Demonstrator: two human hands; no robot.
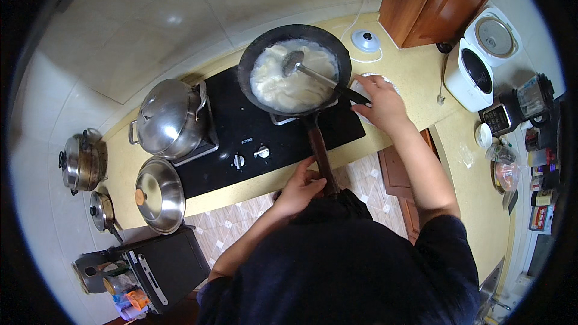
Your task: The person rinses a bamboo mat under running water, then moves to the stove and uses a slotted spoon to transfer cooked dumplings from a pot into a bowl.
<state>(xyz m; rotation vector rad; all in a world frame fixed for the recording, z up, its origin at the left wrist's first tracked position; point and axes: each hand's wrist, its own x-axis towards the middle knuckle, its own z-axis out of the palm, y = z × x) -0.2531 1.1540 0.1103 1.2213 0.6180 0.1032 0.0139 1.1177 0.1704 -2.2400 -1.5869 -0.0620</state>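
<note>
A dark wok (247,72) rests on the black gas hob (212,162), holding pale pieces in cloudy, whitish liquid (280,90). The metal head of a long-handled ladle (316,74) lies in the liquid, and its black handle leans over the wok's right rim. Around the end of that handle, my right hand (384,104) has thumb and fingers spread, above a white dish (377,76) that it partly covers. My left hand (298,187) is beside the wok's brown handle (321,153), fingers curled; whether it grips the handle is unclear.
A lidded steel pot (169,117) occupies the left burner. Nearby are a steel wok lid (160,198) and smaller pots (81,162). To the right stand a kettle base (365,40) with its cord, an open rice cooker (469,72) and a blender (501,115).
</note>
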